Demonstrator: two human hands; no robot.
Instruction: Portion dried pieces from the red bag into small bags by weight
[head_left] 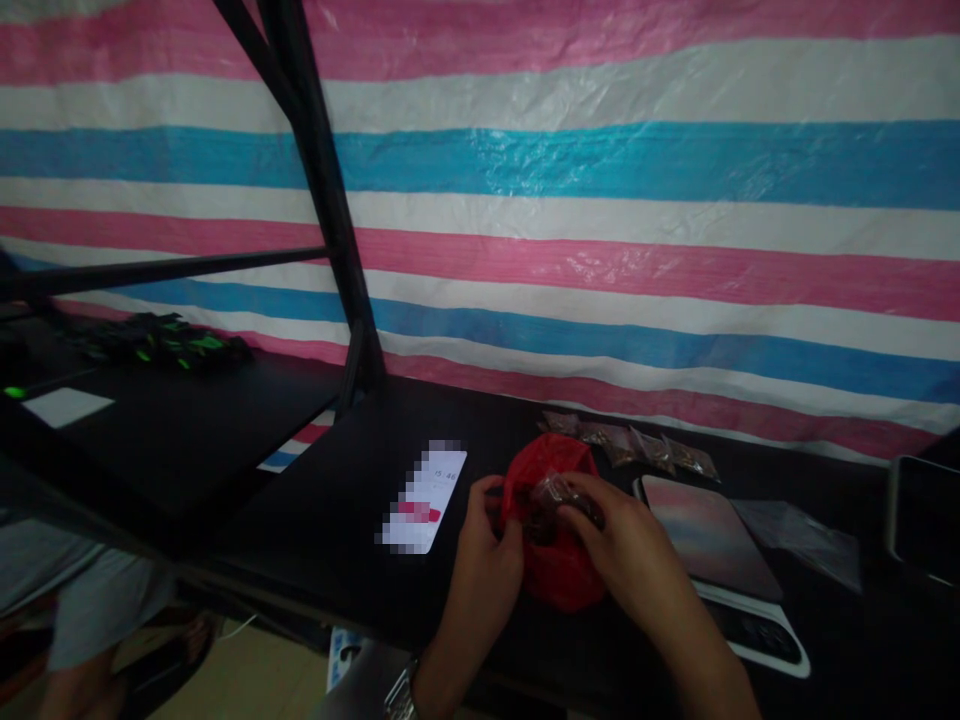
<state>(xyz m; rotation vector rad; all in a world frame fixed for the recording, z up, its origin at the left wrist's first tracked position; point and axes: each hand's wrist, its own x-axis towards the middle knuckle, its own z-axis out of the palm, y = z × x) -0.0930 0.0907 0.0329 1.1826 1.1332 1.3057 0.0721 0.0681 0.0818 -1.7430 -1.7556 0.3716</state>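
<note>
The left hand pinches the red plastic bag open; the right hand pinches a small clear packet at its mouth.

Inspection finds the left hand and right hand bare. A silver-toned metal link band encircles the left wrist; any watch face is out of view. The right forearm is bare to the frame edge. Pale grey fabric appears beside the band, garment type undetermined.
</note>
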